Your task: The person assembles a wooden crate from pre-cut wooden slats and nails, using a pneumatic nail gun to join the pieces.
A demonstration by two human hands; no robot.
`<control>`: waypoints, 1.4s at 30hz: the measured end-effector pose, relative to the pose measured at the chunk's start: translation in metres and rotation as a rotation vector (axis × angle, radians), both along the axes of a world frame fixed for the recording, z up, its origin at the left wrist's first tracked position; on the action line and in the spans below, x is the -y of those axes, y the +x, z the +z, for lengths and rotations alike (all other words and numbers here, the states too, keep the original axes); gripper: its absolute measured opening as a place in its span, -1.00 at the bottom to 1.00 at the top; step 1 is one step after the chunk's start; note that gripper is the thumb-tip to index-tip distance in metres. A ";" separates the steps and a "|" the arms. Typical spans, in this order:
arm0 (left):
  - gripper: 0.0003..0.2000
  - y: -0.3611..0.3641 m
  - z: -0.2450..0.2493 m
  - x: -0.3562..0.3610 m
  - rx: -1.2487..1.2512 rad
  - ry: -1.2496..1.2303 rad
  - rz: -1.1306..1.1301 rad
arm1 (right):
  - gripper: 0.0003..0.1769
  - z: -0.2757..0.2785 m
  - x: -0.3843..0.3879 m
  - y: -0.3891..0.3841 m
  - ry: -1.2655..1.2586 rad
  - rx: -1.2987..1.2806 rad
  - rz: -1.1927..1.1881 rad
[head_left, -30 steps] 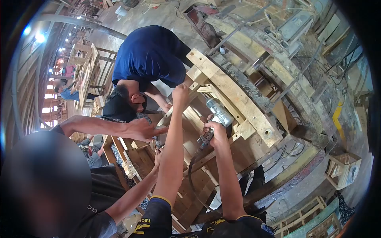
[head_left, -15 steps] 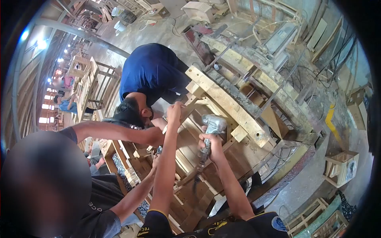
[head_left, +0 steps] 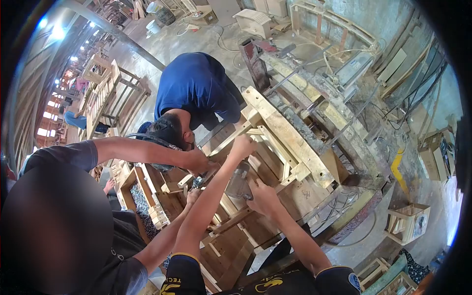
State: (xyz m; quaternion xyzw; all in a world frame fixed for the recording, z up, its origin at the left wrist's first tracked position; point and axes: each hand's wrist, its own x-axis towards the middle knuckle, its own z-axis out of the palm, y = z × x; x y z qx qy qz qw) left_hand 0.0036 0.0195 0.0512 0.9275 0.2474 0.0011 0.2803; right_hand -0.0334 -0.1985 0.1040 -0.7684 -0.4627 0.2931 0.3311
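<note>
Checking centre frame: your left hand (head_left: pixel 243 146) is closed in a fist round a pale wooden slat (head_left: pixel 221 141) that runs diagonally, lower left to upper right, across the wooden frame (head_left: pixel 290 140). Your right hand (head_left: pixel 263 196) sits just below and right of it, fingers wrapped tight on the grip of a grey metal power tool (head_left: pixel 238 181). The tool body lies up-left of that hand, long axis pointing toward the slat. I can't make out its nose beside your left forearm, so can't tell if it touches wood. Right hand is nearer the tool, left hand nearer the slat; the two are close but apart. A co-worker's hand (head_left: pixel 199 160), on the grey-sleeved arm from left of frame, rests on the frame just left of the tool. A second person in a blue shirt (head_left: pixel 194 88) bends over it at upper centre. Frame is raw light timber, square-edged, matte. It sits on a grimy heavy worktop (head_left: pixel 359 157) of beams and steel bars.
</note>
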 end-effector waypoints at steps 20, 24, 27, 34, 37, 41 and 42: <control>-0.75 0.015 -0.023 -0.019 -0.040 -0.177 0.025 | -0.45 -0.024 -0.027 0.007 -0.165 0.120 -0.030; -0.76 0.020 -0.023 -0.012 -0.060 0.020 -0.007 | -0.35 -0.027 -0.032 0.005 -0.161 0.130 -0.074; -0.77 0.018 -0.027 -0.004 0.004 0.024 0.094 | -0.29 -0.032 -0.034 0.003 -0.183 0.150 -0.080; -0.77 0.020 -0.029 0.005 0.063 0.046 0.132 | -0.28 -0.035 -0.043 0.005 -0.268 0.139 -0.104; -0.75 0.016 -0.029 0.004 0.126 0.046 0.110 | -0.29 -0.028 -0.050 0.001 -0.288 0.078 -0.138; -0.74 -0.017 0.005 0.000 0.290 0.016 0.178 | -0.17 -0.044 -0.064 -0.008 -0.251 0.067 -0.227; -0.74 -0.033 0.005 -0.004 0.281 0.020 0.256 | -0.18 -0.040 -0.067 -0.010 -0.249 0.055 -0.246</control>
